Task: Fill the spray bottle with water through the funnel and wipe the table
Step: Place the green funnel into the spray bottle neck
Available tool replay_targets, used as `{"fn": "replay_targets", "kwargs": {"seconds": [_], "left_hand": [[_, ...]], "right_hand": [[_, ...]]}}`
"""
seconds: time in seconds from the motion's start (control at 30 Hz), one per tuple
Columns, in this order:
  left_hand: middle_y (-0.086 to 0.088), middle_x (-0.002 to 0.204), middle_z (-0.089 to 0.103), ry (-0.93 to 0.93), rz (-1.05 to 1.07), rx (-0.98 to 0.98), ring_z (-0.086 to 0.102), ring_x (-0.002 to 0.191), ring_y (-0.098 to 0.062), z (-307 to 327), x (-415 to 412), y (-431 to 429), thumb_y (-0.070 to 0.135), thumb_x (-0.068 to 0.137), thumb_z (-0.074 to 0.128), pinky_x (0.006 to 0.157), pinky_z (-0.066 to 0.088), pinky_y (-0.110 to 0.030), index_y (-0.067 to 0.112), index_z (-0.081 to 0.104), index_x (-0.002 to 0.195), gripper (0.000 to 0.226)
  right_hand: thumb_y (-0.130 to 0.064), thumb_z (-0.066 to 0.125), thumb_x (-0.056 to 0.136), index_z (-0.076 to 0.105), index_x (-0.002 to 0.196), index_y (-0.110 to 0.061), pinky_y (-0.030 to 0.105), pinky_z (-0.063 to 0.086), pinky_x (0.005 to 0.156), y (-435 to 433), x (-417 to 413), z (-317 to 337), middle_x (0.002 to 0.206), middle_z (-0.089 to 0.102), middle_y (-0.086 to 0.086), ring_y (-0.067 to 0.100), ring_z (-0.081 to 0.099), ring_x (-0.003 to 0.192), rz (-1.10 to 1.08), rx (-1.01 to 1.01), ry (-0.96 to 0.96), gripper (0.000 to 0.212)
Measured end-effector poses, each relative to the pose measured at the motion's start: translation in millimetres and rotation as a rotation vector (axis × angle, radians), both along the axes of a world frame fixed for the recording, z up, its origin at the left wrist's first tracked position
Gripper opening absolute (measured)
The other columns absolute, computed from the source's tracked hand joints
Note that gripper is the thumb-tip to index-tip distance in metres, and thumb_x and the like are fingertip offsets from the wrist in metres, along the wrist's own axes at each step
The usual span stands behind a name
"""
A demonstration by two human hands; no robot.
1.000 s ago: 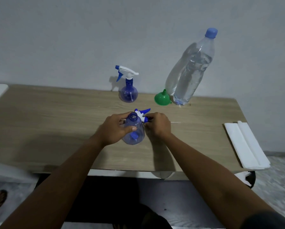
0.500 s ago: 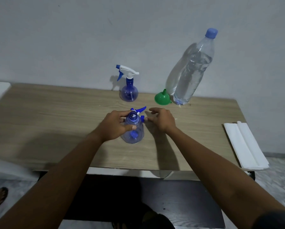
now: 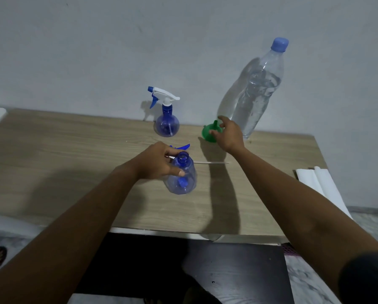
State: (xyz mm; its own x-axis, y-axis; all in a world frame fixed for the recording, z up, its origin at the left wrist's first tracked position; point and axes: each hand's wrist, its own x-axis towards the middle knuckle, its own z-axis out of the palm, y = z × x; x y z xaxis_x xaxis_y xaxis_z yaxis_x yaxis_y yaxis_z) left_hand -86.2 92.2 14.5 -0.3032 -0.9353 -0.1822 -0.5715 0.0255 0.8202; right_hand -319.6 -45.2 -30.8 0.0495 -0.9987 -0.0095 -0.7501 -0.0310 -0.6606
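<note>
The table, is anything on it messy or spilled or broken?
Nothing looks spilled or broken. The open spray bottle has its top off on purpose: the trigger head lies on the table behind it. The left hand steadies that bottle while the right hand reaches the green funnel.

Matt wood-look table, prob. laminate

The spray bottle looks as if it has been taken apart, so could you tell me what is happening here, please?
A person is preparing to fill it. The left hand steadies the open spray bottle upright on the table, its spray head lying just behind. The right hand is at the green funnel, fingers spread, not clearly gripping it. The capped water bottle stands behind, a second spray bottle stands assembled, and folded paper towels lie at the table's right end.
</note>
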Motion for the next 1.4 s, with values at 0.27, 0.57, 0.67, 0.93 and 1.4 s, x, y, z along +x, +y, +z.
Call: {"fn": "replay_targets", "kwargs": {"seconds": [0.27, 0.57, 0.67, 0.93, 1.4], "left_hand": [[0.007, 0.106, 0.078, 0.076, -0.005, 0.033, 0.072, 0.101, -0.009, -10, 5, -1, 0.014, 0.074, 0.088, 0.090, 0.055, -0.025, 0.019, 0.074, 0.120, 0.049], [0.002, 0.111, 0.077, 0.191, 0.012, 0.078, 0.072, 0.107, -0.014, -17, 7, -4, 0.009, 0.075, 0.088, 0.095, 0.056, -0.028, 0.017, 0.073, 0.121, 0.049], [-0.002, 0.111, 0.077, 0.220, 0.022, 0.070, 0.072, 0.107, -0.020, -19, 7, -1, 0.008, 0.075, 0.087, 0.095, 0.056, -0.029, 0.013, 0.073, 0.120, 0.047], [-0.008, 0.117, 0.074, 0.272, 0.043, 0.060, 0.070, 0.111, -0.024, -21, 7, 4, 0.018, 0.073, 0.088, 0.105, 0.052, -0.045, 0.016, 0.072, 0.122, 0.052], [-0.004, 0.117, 0.075, 0.315, 0.040, 0.030, 0.068, 0.114, -0.018, -33, 4, 12, 0.021, 0.078, 0.083, 0.108, 0.049, -0.047, 0.007, 0.069, 0.124, 0.050]], "right_hand": [[-0.020, 0.066, 0.092, 0.065, 0.124, -0.013, 0.040, 0.049, 0.096, -23, 18, -16, 0.122, 0.066, 0.019, 0.036, 0.061, 0.115, -0.088, 0.043, -0.011, 0.033], [-0.030, 0.074, 0.089, 0.064, 0.095, -0.011, 0.038, 0.051, 0.074, 9, -2, -5, 0.087, 0.067, 0.009, 0.030, 0.065, 0.085, -0.122, -0.035, 0.023, 0.022], [-0.021, 0.077, 0.083, 0.054, 0.073, -0.014, 0.042, 0.060, 0.070, 37, -7, 8, 0.071, 0.066, 0.006, 0.026, 0.070, 0.068, -0.244, -0.006, -0.352, 0.027], [0.007, 0.068, 0.088, 0.069, 0.103, -0.008, 0.018, 0.054, 0.071, 114, 1, 29, 0.091, 0.072, 0.008, 0.009, 0.066, 0.077, -0.139, 0.331, -1.228, 0.021], [0.004, 0.072, 0.085, 0.074, 0.105, 0.001, 0.010, 0.046, 0.064, 140, 33, 55, 0.078, 0.077, -0.010, -0.003, 0.064, 0.068, 0.110, 0.207, -0.928, 0.020]]}}
